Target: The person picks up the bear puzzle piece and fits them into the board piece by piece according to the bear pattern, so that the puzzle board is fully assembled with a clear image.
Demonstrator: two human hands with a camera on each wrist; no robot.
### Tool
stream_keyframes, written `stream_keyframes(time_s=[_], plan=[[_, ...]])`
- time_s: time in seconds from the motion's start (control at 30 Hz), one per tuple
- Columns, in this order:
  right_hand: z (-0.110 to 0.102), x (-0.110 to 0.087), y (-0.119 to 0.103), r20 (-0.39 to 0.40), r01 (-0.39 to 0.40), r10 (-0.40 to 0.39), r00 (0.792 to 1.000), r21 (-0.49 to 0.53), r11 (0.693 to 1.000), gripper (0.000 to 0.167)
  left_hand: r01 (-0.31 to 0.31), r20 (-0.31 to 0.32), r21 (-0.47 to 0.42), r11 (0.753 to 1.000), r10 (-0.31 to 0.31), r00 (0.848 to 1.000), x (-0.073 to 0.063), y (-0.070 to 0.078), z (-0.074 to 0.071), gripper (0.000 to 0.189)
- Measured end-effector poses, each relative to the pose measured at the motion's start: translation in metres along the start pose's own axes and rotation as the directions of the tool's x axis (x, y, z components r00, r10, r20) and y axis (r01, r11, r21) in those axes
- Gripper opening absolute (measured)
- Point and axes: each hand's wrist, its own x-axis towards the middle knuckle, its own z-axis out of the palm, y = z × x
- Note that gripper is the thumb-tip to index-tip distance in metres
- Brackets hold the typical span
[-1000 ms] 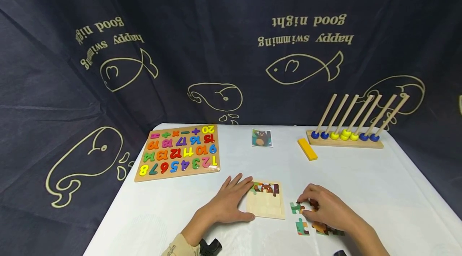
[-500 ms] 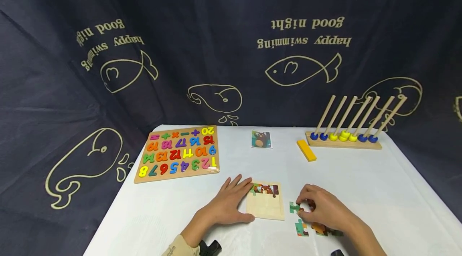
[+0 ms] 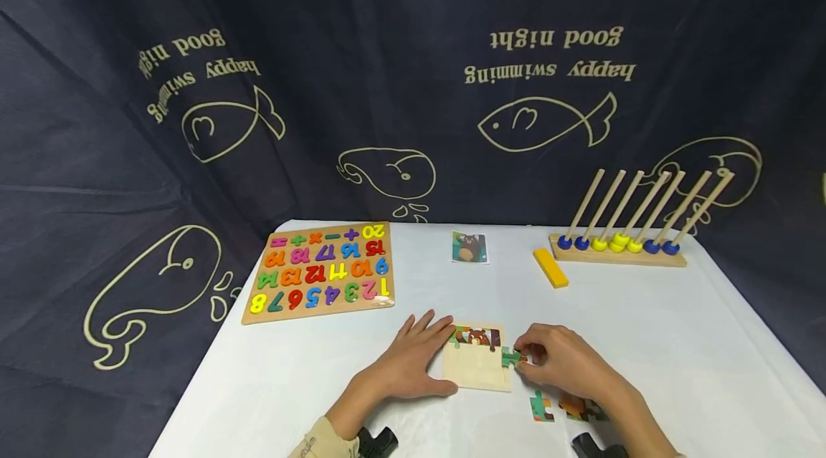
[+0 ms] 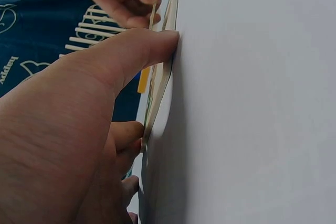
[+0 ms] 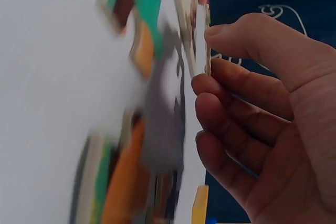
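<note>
A square wooden puzzle tray [image 3: 476, 370] lies on the table, a strip of bear-picture pieces [image 3: 476, 337] along its far side and bare wood in the rest. My left hand [image 3: 408, 365] is spread at the tray's left side, thumb near one corner and forefinger touching the other. With thumb and fingertips my right hand [image 3: 560, 359] pinches a green and brown puzzle piece [image 3: 510, 357] at the tray's right edge. In the right wrist view this puzzle piece [image 5: 201, 43] is seen edge-on. A loose green and orange piece [image 3: 540, 407] and brown bear pieces [image 3: 573, 406] lie nearby, partly behind the right wrist.
A number board [image 3: 320, 273] lies at the back left. Behind the tray is a small bear picture card [image 3: 470, 247]. At the back right are a yellow block [image 3: 551, 268] and a wooden rod stand with blue and yellow beads [image 3: 616, 251]. A dark curtain hangs behind the table.
My right hand has moved left from among the loose pieces to the tray's right edge, taking the green and brown puzzle piece with it. The left hand stays in place on the tray.
</note>
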Motion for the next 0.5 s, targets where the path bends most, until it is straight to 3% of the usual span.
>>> stream_keyframes(time_s=[0.27,0.5], plan=[[0.011,0.014,-0.018,-0.06,0.059,-0.061,0.996,-0.032,0.998,0.021,-0.002,0.002,0.017,1.0,0.002,1.0,0.001,0.003,-0.001,0.094],[0.024,0.026,-0.029,-0.059,0.08,-0.084,0.995,-0.065,0.995,0.022,0.008,0.0,0.016,1.0,-0.008,1.0,-0.001,0.003,0.001,0.094]])
